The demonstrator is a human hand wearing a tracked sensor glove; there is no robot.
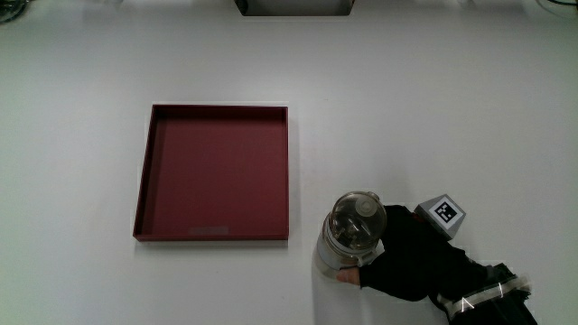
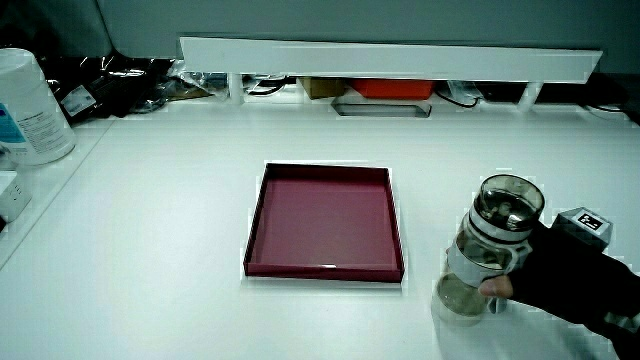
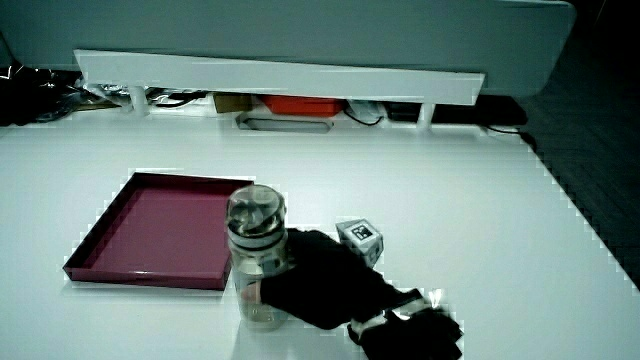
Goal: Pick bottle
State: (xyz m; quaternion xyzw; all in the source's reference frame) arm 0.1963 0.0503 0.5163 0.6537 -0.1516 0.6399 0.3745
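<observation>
A clear bottle (image 1: 350, 231) with a transparent lid stands upright on the white table, beside the red tray's corner nearest the person. The gloved hand (image 1: 397, 253) is wrapped around the bottle's side, fingers curled on its body, with a fingertip showing at its lower part. In both side views the bottle (image 2: 492, 250) (image 3: 257, 258) sits on the table with the hand (image 2: 565, 275) (image 3: 315, 272) closed around it. The patterned cube (image 1: 443, 215) rides on the back of the hand.
A shallow red tray (image 1: 149, 171) lies on the table beside the bottle, nothing in it. A low white partition (image 2: 390, 55) runs along the table's edge farthest from the person, with boxes and cables under it. A white container (image 2: 30, 105) stands at the table's edge.
</observation>
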